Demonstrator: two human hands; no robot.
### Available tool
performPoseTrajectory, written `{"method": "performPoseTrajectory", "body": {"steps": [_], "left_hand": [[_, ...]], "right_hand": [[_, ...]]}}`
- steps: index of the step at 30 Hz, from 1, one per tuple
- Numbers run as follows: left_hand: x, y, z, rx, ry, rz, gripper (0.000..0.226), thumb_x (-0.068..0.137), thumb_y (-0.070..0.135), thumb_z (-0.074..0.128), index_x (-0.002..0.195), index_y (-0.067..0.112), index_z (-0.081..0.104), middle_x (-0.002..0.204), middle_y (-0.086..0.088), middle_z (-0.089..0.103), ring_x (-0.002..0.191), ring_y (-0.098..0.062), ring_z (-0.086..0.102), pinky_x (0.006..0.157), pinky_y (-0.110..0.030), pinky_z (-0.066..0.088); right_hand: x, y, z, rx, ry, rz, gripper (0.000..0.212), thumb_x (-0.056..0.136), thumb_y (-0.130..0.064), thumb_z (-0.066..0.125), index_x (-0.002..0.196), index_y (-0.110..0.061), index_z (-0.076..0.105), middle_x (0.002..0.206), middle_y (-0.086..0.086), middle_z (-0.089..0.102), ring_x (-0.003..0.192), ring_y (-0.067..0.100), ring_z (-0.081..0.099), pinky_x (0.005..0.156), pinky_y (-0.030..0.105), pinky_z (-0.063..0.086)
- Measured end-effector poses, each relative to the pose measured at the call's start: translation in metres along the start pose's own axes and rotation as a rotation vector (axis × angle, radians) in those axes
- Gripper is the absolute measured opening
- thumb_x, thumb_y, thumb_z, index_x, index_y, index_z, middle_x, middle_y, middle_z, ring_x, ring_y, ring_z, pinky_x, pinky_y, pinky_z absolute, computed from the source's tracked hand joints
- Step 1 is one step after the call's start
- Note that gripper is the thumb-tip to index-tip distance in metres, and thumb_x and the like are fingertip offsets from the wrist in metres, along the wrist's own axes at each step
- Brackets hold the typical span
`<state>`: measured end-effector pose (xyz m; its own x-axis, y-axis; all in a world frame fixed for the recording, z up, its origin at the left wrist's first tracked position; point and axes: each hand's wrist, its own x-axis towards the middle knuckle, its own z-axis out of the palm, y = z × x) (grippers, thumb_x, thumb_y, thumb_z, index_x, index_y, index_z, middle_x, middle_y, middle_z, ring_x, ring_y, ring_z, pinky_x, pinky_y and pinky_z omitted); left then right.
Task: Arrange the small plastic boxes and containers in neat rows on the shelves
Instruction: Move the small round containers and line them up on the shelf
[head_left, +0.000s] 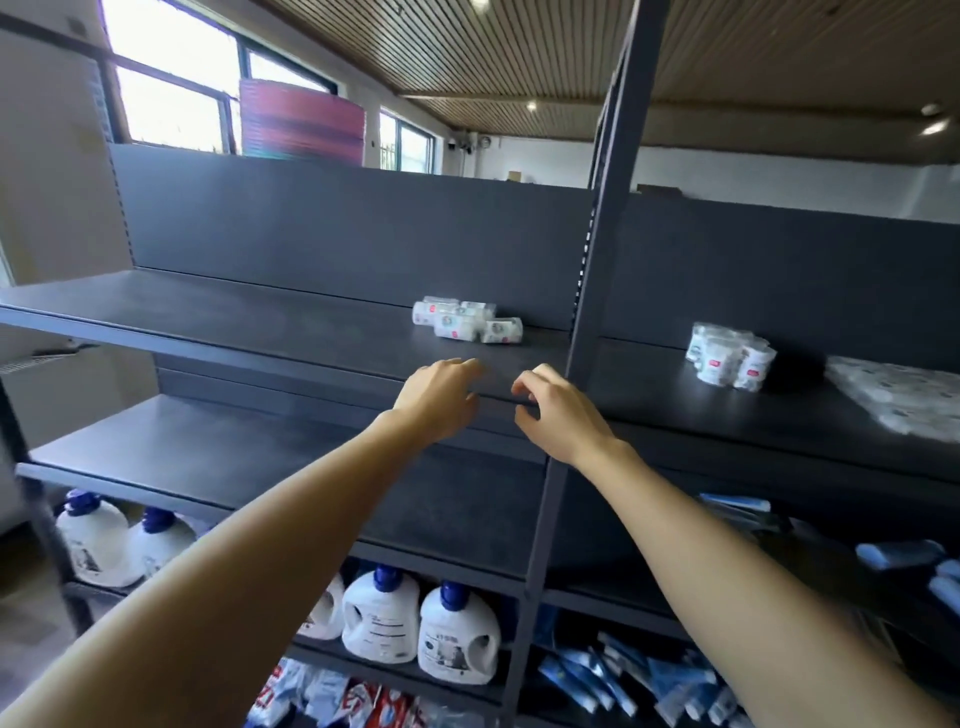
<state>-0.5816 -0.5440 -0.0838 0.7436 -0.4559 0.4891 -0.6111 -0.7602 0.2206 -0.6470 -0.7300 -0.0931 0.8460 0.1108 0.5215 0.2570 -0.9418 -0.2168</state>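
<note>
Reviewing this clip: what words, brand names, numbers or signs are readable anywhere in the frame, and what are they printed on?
None can be read with confidence.
Small white packs on the upper shelf: red label patches, print too small.
Second pack cluster to the right: red patches, unreadable.
White detergent jugs below: dark label print, blurred.
Red-and-white bags at the bottom: large red characters, cut off and blurred.

The dark upper shelf (291, 322) in front of me carried a loose cluster of small white packets (466, 319) left of the upright post (597, 291). Right of the post stood another bunch of packets (730, 358), with wrapped packs (898, 395) beyond.
</note>
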Motion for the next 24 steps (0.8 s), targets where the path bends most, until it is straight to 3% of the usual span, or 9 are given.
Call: {"method": "performPoseTrajectory", "body": {"steps": [4, 9, 15, 20, 24], "left_hand": [[0.008, -0.029, -0.007, 0.069, 0.004, 0.001, 0.031, 0.089, 0.021, 0.054, 0.119, 0.017, 0.055, 0.12, -0.004, 0.063, 0.109, -0.03, 0.056, 0.086, -0.035, 0.043], [0.033, -0.063, 0.003, 0.098, -0.013, 0.006, 0.039, 0.091, 0.022, 0.055, 0.13, 0.02, 0.052, 0.128, -0.005, 0.059, 0.119, -0.029, 0.051, 0.092, -0.037, 0.041], [0.103, -0.105, 0.024, 0.187, -0.033, 0.059, 0.046, 0.09, 0.026, 0.055, 0.135, 0.019, 0.049, 0.134, -0.004, 0.055, 0.126, -0.027, 0.045, 0.098, -0.038, 0.038], [0.174, -0.129, 0.047, 0.217, -0.062, 0.116, 0.045, 0.093, 0.029, 0.053, 0.136, 0.018, 0.047, 0.134, -0.004, 0.054, 0.127, -0.027, 0.043, 0.101, -0.039, 0.037], [0.221, -0.141, 0.07, 0.2, -0.094, 0.169, 0.058, 0.091, 0.033, 0.058, 0.145, 0.019, 0.039, 0.144, -0.004, 0.048, 0.132, -0.027, 0.042, 0.107, -0.044, 0.034]], "right_hand": [[0.028, -0.012, 0.023, -0.045, 0.008, 0.027, 0.021, 0.095, -0.018, 0.057, 0.116, -0.018, 0.058, 0.118, -0.003, 0.053, 0.103, 0.019, 0.057, 0.077, 0.039, 0.052], [0.067, -0.008, 0.053, -0.12, -0.047, 0.106, 0.04, 0.097, -0.025, 0.058, 0.135, -0.014, 0.053, 0.131, 0.002, 0.05, 0.122, 0.024, 0.049, 0.096, 0.041, 0.047], [0.136, 0.022, 0.085, -0.26, -0.032, 0.167, 0.052, 0.097, -0.036, 0.057, 0.141, -0.012, 0.045, 0.136, 0.007, 0.046, 0.125, 0.028, 0.045, 0.102, 0.038, 0.04], [0.196, 0.056, 0.105, -0.348, -0.016, 0.248, 0.045, 0.092, -0.025, 0.06, 0.133, -0.014, 0.046, 0.138, 0.007, 0.043, 0.129, 0.028, 0.041, 0.103, 0.039, 0.037], [0.236, 0.082, 0.116, -0.391, -0.068, 0.336, 0.058, 0.086, -0.016, 0.063, 0.14, -0.016, 0.041, 0.143, 0.006, 0.041, 0.133, 0.028, 0.041, 0.104, 0.04, 0.037]]}}
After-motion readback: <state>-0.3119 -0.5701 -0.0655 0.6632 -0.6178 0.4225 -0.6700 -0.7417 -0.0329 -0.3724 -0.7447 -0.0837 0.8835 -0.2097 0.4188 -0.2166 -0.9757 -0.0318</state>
